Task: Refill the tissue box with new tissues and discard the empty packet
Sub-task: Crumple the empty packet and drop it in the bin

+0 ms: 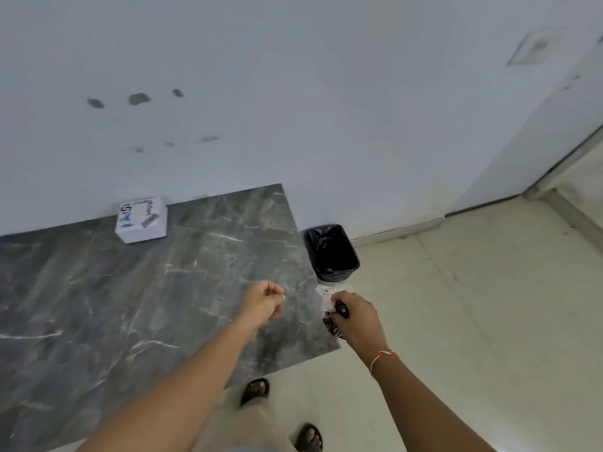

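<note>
packet (329, 305) is crumpled, half hidden in my right hand (360, 321) gripping it; my left hand (266, 303) curls on nothing; bin (331, 252) stands just beyond the table (146, 288) edge.

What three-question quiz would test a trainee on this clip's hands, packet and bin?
1. True or false: the crumpled packet already lies inside the black-lined bin.
2. Which hand holds the packet? A) left hand B) right hand C) both
3. Fill in: the white tissue box stands on the marble ____, against the wall.

Key:
1. False; it is gripped short of the bin.
2. B; the left hand's fingers curl on nothing.
3. Counter.
</note>
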